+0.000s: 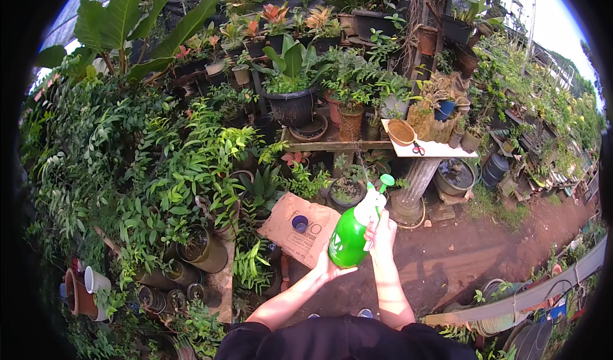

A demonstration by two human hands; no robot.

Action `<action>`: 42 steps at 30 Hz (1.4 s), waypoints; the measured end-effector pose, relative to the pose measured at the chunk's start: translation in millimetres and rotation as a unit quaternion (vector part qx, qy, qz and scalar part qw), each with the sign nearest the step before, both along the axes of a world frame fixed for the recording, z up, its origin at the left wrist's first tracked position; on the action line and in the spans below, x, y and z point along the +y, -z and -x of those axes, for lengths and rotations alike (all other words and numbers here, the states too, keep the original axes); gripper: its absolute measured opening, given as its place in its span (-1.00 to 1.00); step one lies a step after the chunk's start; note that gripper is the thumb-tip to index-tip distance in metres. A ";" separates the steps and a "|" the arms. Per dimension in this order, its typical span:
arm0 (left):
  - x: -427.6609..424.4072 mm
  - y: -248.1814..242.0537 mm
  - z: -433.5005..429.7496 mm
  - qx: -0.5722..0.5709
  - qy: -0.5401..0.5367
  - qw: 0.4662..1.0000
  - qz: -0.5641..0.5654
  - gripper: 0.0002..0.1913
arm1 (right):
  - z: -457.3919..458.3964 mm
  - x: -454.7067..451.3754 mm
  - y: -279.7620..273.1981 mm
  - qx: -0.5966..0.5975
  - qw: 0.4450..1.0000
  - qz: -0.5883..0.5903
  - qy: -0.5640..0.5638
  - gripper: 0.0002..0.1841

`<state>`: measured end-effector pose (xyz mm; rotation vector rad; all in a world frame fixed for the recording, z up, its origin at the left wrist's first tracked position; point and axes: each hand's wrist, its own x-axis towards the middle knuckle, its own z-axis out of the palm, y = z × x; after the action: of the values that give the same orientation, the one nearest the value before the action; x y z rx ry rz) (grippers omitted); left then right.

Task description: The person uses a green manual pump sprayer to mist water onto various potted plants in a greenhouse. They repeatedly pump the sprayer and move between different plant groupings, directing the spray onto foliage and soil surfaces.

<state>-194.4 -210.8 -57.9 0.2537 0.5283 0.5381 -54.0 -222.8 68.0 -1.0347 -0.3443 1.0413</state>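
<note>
A green plastic pump sprayer (346, 235) with a white head and a green pump knob is held up in front of me, tilted away. My left hand (329, 265) supports its base from below. Around the handle below the white head, my right hand (381, 233) is closed. A thin jet of water leaves the nozzle towards the potted plants on the wooden bench (340, 146). Left of the sprayer lies a flattened cardboard piece (282, 219) bearing print, with a small blue cup (300, 223) on it.
A white board (433, 149) on a fluted column holds a round woven basket (401, 132) and scissors (418, 148). Dense foliage and pots stand at left. A water-filled basin (455, 178) sits beyond the column. A long grey beam (527, 295) crosses the lower right.
</note>
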 end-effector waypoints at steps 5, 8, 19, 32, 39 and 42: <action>-23.7 43.3 7.3 -0.037 -0.012 0.998 0.045 -0.24 | 11.2 -0.6 37.7 -0.036 0.995 0.044 -0.082 -0.58; -39.1 69.6 27.0 -0.071 -0.085 0.990 0.087 -0.17 | 44.1 2.2 59.7 -0.053 0.982 0.065 -0.171 -0.61; -80.6 95.3 113.3 -0.008 -0.188 0.973 0.137 -0.07 | 124.3 -14.7 102.1 -0.145 0.905 0.048 -0.398 -0.65; 1.5 63.8 -20.9 0.124 0.135 0.971 0.152 -0.18 | -11.0 -26.5 62.9 -0.043 0.996 0.029 0.075 -0.55; -37.0 67.5 -38.2 0.071 0.160 0.953 0.247 -0.24 | -11.0 -42.1 78.0 -0.077 0.990 0.090 0.076 -0.56; -41.9 77.9 -16.1 0.102 0.114 0.949 0.274 -0.24 | 8.4 -36.0 92.5 -0.079 0.994 0.080 0.005 -0.56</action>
<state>-178.3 -252.8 -135.7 -0.1644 0.8154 0.1248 -62.4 -258.7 -24.5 -1.2666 -0.3880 0.9919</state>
